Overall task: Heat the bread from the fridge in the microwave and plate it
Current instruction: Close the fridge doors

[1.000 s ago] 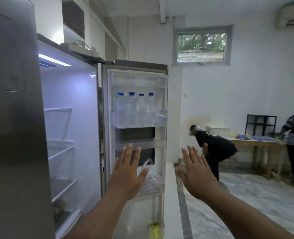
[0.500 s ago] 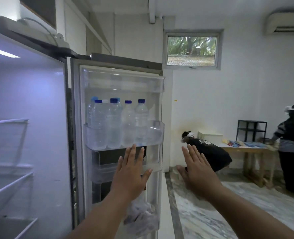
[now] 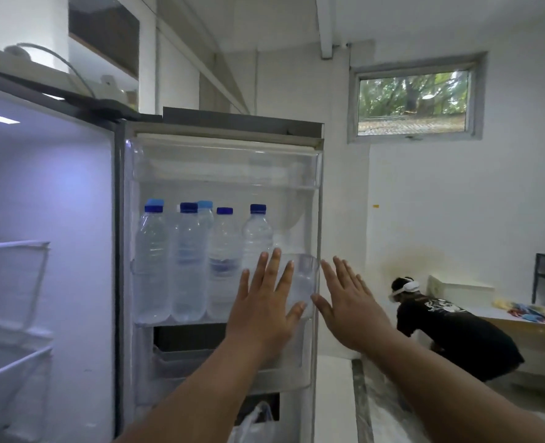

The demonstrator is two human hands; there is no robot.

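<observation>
Fridge door (image 3: 223,167) holds five water bottles (image 3: 188,266)

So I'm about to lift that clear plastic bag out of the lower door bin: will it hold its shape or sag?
The plastic bag looks thin and crumpled, so it will probably sag and need gripping near its bunched top. Its contents cannot be made out, so weight is a guess, likely light. It sits low in the fridge door, below both open hands, so it may snag on the bin's edge.

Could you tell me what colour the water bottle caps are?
Blue, in the head view: bottle caps.
</observation>
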